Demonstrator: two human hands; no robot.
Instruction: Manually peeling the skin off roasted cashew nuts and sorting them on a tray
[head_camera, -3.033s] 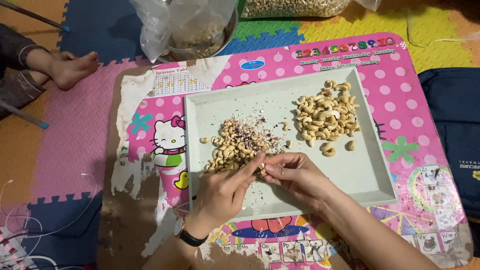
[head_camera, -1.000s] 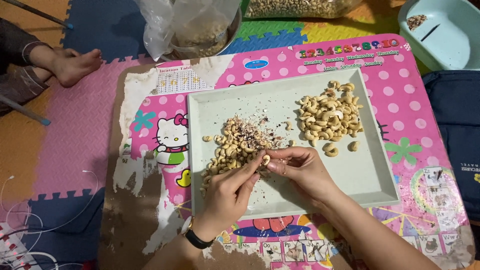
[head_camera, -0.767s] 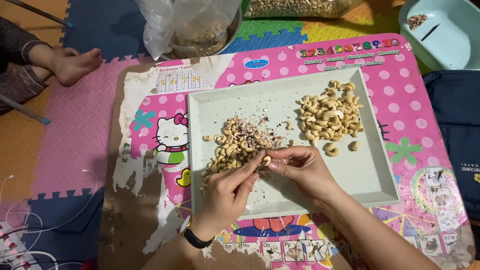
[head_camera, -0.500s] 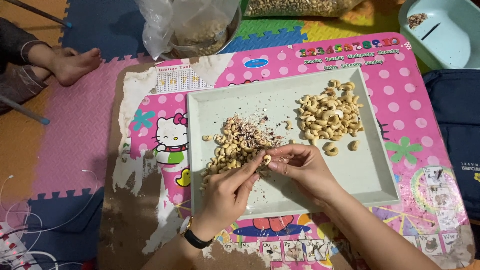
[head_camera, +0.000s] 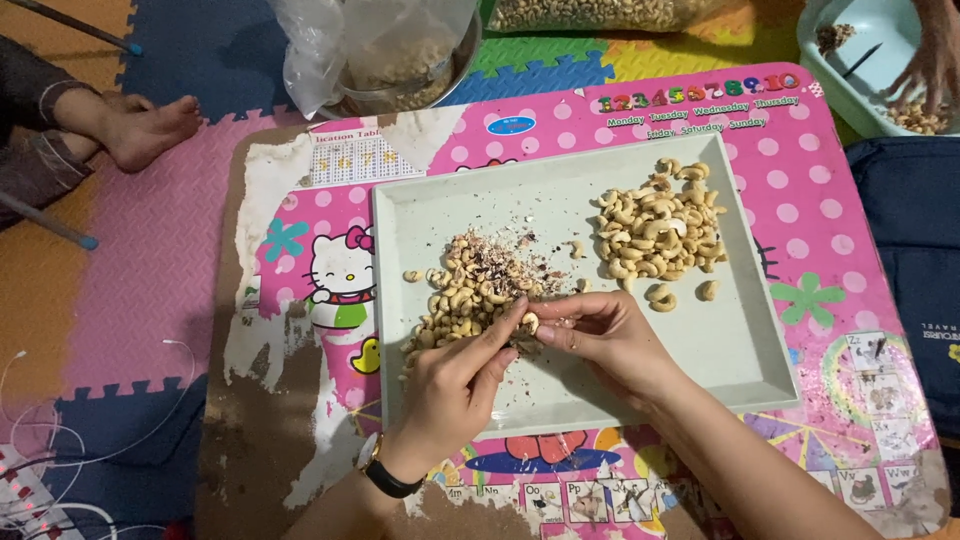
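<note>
Both hands over the pale grey tray (head_camera: 740, 370) on a low pink table (head_camera: 800, 200). Left hand (head_camera: 455, 385) and right hand (head_camera: 600, 335) pinched together on one cashew (head_camera: 531, 322), fingertips closed narrow round it, just at the near edge of the unpeeled pile (head_camera: 470, 290) w/ dark skin flakes scattered thru it. Peeled pile (head_camera: 658, 232) (paler, clean) sits apart toward the tray's far right corner, a few loose nuts just below it. Judging by the two heaps: roughly half sorted, maybe a bit less — unpeeled heap looks about as big as the clean one. Another person's hand (head_camera: 930, 65) in a light blue tub (head_camera: 840, 85) at top right; a bare foot (head_camera: 150, 130) on the foam mat, far left.
</note>
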